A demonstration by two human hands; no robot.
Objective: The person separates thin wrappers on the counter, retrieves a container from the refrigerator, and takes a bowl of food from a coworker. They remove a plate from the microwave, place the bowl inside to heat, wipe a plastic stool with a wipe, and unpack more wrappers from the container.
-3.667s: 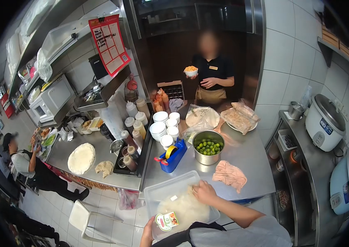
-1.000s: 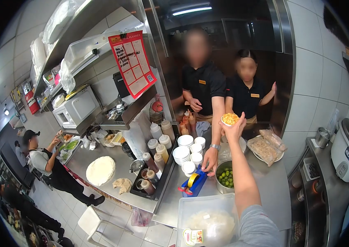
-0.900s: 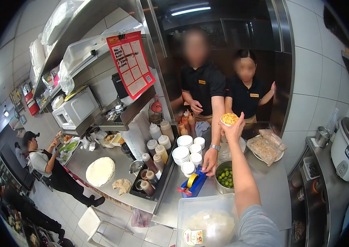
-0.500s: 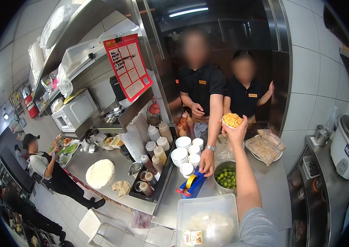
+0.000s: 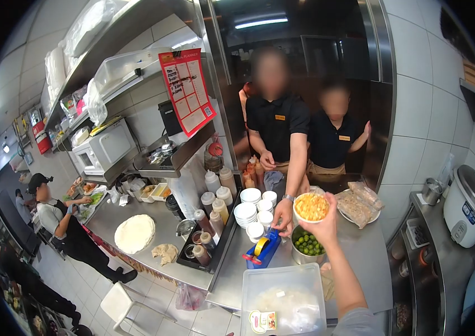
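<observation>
My right hand (image 5: 327, 225) is closed round a white bowl (image 5: 311, 208) of shredded orange-yellow food, raised above the pot of green limes (image 5: 308, 244). My left hand does not show clearly anywhere. Below my right forearm, near the counter's front edge, lies a lidded clear plastic box (image 5: 283, 297) with pale contents. A co-worker's hand (image 5: 284, 217) touches the end of the blue tape dispenser (image 5: 262, 249), just left of the bowl. Stacks of small white bowls (image 5: 246, 214) stand behind the dispenser.
Two people in black shirts (image 5: 277, 117) (image 5: 333, 137) stand across the counter. Sauce bottles (image 5: 215, 204) and a dough round (image 5: 135, 233) are to the left. Bagged food (image 5: 355, 207) on a plate and a rice cooker (image 5: 467, 207) are to the right. A white stool (image 5: 118, 302) stands lower left.
My right hand left the plastic box earlier and took hold of the bowl. Since half a second ago, hand and bowl have come down and nearer to me. The co-worker's hand stays at the dispenser.
</observation>
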